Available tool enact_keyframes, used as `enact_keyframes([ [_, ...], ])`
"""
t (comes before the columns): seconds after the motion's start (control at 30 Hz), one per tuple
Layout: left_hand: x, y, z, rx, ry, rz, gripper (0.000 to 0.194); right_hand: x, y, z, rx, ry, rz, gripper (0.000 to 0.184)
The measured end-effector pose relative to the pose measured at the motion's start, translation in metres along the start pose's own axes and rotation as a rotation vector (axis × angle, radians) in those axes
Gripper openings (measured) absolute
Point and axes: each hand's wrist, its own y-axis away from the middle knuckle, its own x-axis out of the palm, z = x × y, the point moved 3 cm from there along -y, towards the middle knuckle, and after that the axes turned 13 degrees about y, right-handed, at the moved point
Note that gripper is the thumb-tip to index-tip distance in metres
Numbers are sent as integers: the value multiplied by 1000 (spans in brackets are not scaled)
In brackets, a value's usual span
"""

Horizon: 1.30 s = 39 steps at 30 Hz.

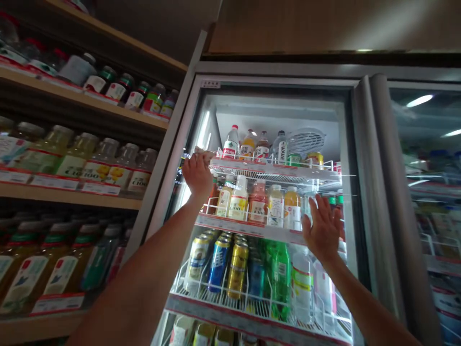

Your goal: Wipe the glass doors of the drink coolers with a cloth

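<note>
My left hand [197, 174] is raised to the glass door [273, 98] of a lit drinks fridge, near its left frame. Its fingers are closed over a crumpled, pale cloth [204, 154], pressed against the glass as far as I can see. Lower down on the right side, my right hand [322, 229] is open with fingers spread, at or very near the pane; I cannot tell whether it touches. Behind the glass stand juice bottles [257, 202], drink cans [219, 264] and a green bottle [280, 274] on wire shelves.
Wooden shelves with bottled drinks [86, 158] run along the left, close to my left forearm. A thick vertical door handle [382, 192] stands right of the pane. Beyond it is a second glass door [428, 144]. A wooden panel [306, 26] spans above the fridge.
</note>
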Motion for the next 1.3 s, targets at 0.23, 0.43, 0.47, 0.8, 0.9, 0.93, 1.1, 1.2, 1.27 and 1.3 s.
enact_keyframes([
  [0.23,54,65,-97,443,149,302,41,3,0,-3,-4,-20,-25,54],
  [0.43,18,47,-34,265,93,236,42,-1,-1,-1,0,-10,-3,53],
  [0.47,9,39,-18,161,65,144,43,-2,-1,0,2,-6,-4,53],
  [0.8,14,104,-50,477,83,392,43,1,0,-4,28,-29,11,49],
  [0.9,-5,83,-16,238,1,235,44,0,0,-3,35,-23,22,47],
  [0.93,-10,77,-8,150,-25,171,44,0,0,-3,35,-22,27,47],
  [1.1,-4,103,-32,237,-35,222,43,0,0,-4,37,-45,2,47],
  [1.2,-4,126,-40,481,6,401,42,1,1,-5,36,-52,2,48],
  [1.27,-18,120,-15,454,-12,377,41,2,0,-5,37,-49,11,48],
  [1.3,-28,111,3,370,-36,312,40,1,0,-5,39,-46,16,48],
])
